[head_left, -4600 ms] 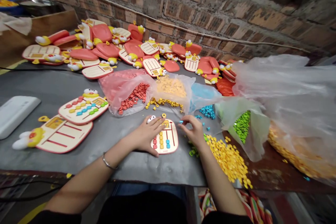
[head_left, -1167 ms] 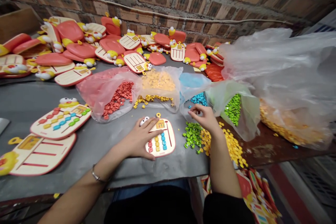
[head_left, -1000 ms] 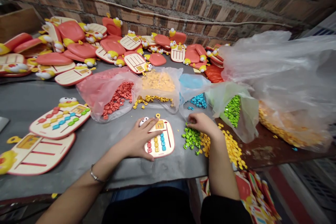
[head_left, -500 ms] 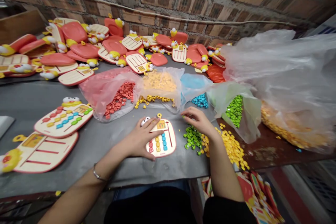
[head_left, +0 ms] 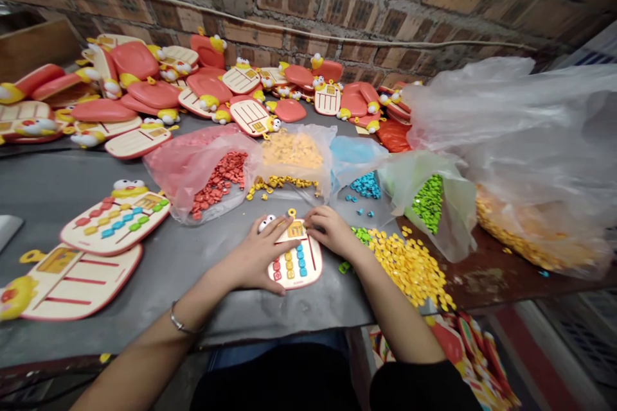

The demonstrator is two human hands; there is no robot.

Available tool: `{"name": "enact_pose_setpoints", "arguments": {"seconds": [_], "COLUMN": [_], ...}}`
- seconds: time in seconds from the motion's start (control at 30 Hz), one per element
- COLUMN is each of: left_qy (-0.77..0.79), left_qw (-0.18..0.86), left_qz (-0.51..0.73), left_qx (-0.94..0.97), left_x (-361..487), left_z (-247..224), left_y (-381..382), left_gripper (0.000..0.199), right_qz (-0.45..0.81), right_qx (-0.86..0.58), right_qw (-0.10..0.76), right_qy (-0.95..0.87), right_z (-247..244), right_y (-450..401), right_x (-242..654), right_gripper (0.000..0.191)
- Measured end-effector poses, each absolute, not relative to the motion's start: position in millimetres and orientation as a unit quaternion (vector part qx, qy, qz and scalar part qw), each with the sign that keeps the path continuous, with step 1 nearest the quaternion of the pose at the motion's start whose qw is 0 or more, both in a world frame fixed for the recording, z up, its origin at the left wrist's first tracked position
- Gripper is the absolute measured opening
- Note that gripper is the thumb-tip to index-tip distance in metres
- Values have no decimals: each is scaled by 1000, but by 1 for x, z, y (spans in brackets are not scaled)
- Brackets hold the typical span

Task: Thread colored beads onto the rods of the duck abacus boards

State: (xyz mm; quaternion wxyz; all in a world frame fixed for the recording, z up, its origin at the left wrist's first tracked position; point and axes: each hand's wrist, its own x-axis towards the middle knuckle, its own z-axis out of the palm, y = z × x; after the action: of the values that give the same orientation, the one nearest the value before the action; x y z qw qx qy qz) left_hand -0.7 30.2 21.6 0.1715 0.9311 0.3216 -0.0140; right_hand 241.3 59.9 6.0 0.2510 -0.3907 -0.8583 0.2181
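A cream toy board (head_left: 314,273) with a red rim and bulging duck eyes lies in front of me, with red, yellow and blue beads in three of its slots. My left hand (head_left: 263,250) grips its left side, fingers spread over the face and thumb at the lower edge. At the upper end of the right-hand slot, my right hand (head_left: 332,229) is closed in a pinch. Its fingertips hide the small green bead it carries. Loose green beads (head_left: 360,234) lie partly behind the right wrist, beside a pile of yellow beads (head_left: 409,266).
Bags of red beads (head_left: 219,183), yellow beads (head_left: 289,154), blue beads (head_left: 366,185) and green beads (head_left: 428,202) lie open behind the board. Left are a filled board (head_left: 113,221) and a board with bare slots (head_left: 96,292). More boards (head_left: 149,93) are heaped along the brick wall.
My right hand has moved left from above the loose green beads to the board's upper right. My left hand stays on the board. A few blue beads now lie in front of their bag.
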Motion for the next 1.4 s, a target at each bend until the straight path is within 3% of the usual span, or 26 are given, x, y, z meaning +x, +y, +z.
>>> {"name": "enact_pose_setpoints", "arguments": {"seconds": [0.2,0.4,0.57,0.73,0.83,0.93,1.13,1.4], "left_qy": [327,327,327,330,329,327,327,325], "left_qw": [182,184,187,187,185,183,181,175], "left_qz": [-21,-22,-20,-22,-21,-20,-15,-13], "left_qx": [927,927,926,925,926,927,928,929], "left_x": [0,0,-1,0,0,0,0,0], "left_z": [23,25,25,25,26,26,24,22], "left_y": [30,30,30,30,30,30,30,30], "left_gripper": [99,98,96,96,94,94,93,97], "right_qz": [210,318,212,158,170,199,353,335], "right_qx": [-390,-398,-566,-609,-608,-580,-455,-471], "right_qw": [220,172,86,3,-12,46,279,321], "right_qy": [-869,-844,-792,-777,-775,-789,-768,-750], "right_z": [16,46,40,28,32,37,29,7], "right_y": [55,51,61,62,61,61,57,58], "right_x": [242,269,300,304,300,294,260,239], "right_gripper": [12,12,7,23,19,11,8,10]}}
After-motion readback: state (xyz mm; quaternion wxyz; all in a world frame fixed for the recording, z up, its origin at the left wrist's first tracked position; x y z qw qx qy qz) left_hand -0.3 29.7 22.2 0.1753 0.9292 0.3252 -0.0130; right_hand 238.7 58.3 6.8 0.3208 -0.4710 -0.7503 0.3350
